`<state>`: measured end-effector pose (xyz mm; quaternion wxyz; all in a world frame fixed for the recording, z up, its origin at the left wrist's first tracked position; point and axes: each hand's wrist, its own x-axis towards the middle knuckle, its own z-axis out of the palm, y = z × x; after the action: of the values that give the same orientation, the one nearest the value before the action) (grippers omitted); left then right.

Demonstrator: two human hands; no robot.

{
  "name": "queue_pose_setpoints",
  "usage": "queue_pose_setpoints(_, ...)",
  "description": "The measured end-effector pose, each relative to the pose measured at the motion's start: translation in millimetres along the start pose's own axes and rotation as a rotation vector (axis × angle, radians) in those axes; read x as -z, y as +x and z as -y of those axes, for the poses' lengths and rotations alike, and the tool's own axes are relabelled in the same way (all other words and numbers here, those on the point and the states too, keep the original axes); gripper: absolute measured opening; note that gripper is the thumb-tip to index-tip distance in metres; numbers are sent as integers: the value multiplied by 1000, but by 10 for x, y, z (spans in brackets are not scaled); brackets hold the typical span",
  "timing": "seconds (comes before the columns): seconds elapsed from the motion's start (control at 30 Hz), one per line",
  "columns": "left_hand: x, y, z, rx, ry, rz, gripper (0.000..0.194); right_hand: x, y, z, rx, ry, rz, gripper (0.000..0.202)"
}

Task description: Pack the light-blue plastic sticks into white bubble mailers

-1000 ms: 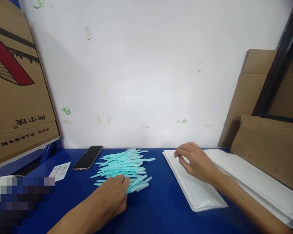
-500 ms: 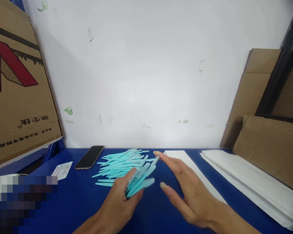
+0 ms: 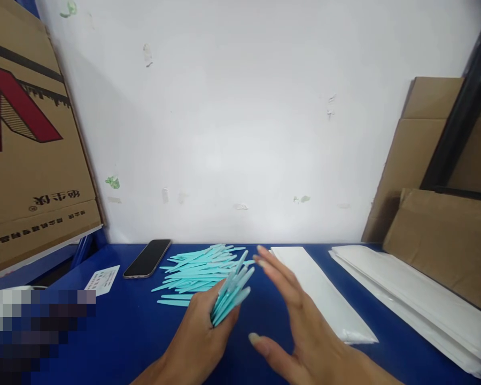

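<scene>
Blue desk [image 3: 116, 337] opens between teal sticks [image 3: 196, 272] and white packet [image 3: 318, 283] near its far edge; left hand [image 3: 200, 331] clutches bundle [image 3: 229, 299], right hand [image 3: 308, 331] splays free.

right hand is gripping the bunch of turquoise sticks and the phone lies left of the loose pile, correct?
No, the left hand is gripping the bunch of turquoise sticks, as the head view shows; the phone does lie left of the loose pile.

Brt, diffuse light; wall [image 3: 232, 123] brightest mid, soft shadow L side; btm-L corner pixelated.
</scene>
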<state>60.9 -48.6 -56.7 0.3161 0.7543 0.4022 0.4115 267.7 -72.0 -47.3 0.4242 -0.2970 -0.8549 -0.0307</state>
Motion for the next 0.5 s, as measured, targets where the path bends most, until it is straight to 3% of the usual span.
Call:
queue_pose_setpoints(0.1,-8,-11,-20,-31,79,70,19,26,-2,25,6,-11,-58,79)
queue_pose_setpoints(0.3,-39,-12,-9,-47,169,174,13,-73,-11,26,14,-107,198,75)
queue_pose_setpoints(0.5,-33,-28,-31,-34,242,144,11,-110,-19,54,-96,-149,76,71)
